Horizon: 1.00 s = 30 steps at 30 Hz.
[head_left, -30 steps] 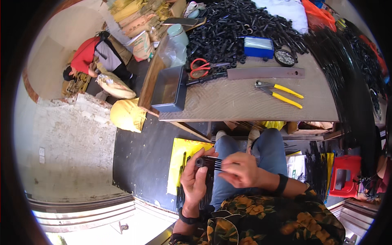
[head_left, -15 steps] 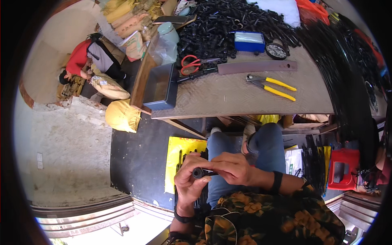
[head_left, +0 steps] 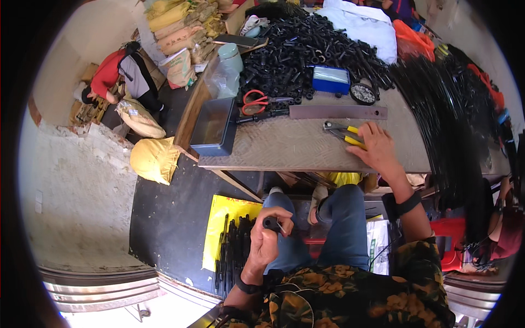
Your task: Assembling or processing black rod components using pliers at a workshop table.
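Above my lap, my left hand (head_left: 263,240) is closed round a black tubular part (head_left: 270,222), its round hollow end facing up. A thin pale sliver shows beside that end, too small to name. My right hand (head_left: 380,148) is stretched out over the worktable (head_left: 273,145), its fingers and thumb round the yellow handles of a pair of cutting pliers (head_left: 350,138). The pliers lie on the tabletop, jaws to the left and slightly apart. Just beyond them lies a long flat grey-brown metal strip (head_left: 333,112). My palm hides the handle ends.
A heap of black parts (head_left: 311,49) covers the table's far side. Around it are red-handled scissors (head_left: 254,102), a blue box (head_left: 331,80), a round dish (head_left: 362,94) and a grey bin (head_left: 213,128). Long black rods (head_left: 437,109) hang over the right edge. A person in red (head_left: 112,76) bends over sacks.
My right hand has left the black part at my lap and reached forward to the pliers' handles. My left hand still holds the part. The view has shifted slightly.
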Available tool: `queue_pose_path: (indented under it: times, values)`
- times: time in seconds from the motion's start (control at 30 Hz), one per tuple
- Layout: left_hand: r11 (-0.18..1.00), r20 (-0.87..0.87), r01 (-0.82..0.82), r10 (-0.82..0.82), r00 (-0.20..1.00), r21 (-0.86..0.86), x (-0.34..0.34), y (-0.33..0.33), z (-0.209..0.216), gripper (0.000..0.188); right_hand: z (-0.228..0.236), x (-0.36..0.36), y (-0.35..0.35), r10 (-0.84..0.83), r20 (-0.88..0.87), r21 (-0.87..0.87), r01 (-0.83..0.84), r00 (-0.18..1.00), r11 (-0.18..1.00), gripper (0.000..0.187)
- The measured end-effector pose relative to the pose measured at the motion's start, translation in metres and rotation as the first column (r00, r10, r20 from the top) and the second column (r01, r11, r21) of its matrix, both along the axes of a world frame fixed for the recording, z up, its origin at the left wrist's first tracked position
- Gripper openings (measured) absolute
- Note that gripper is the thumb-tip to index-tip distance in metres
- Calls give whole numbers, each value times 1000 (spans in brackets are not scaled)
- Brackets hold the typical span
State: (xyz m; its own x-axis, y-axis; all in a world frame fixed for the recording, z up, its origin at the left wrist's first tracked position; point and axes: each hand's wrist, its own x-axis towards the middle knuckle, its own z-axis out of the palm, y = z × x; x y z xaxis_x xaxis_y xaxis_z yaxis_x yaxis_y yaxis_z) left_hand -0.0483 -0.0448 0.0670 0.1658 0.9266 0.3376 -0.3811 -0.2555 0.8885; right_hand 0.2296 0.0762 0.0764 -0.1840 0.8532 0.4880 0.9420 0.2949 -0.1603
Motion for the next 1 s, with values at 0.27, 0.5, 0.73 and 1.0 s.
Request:
queue_pose_path:
  times: [0.27,0.5,0.73,1.0]
  values:
    - [1000,-143,-29,29,989,-1,-7,4,-4,61,-23,21,16,46,184,67,-59,982,996,32]
    - [1000,-230,0,2,973,6,-4,3,-6,56,43,-104,-76,3,-954,-256,-823,299,507,19]
    - [999,-302,-38,32,953,-16,-6,-3,-2,60,28,-125,-81,-70,-994,-109,-858,86,502,11]
    - [997,-155,-77,73,985,-18,-15,4,-10,59,69,-72,-76,562,-102,-76,-570,821,818,30]
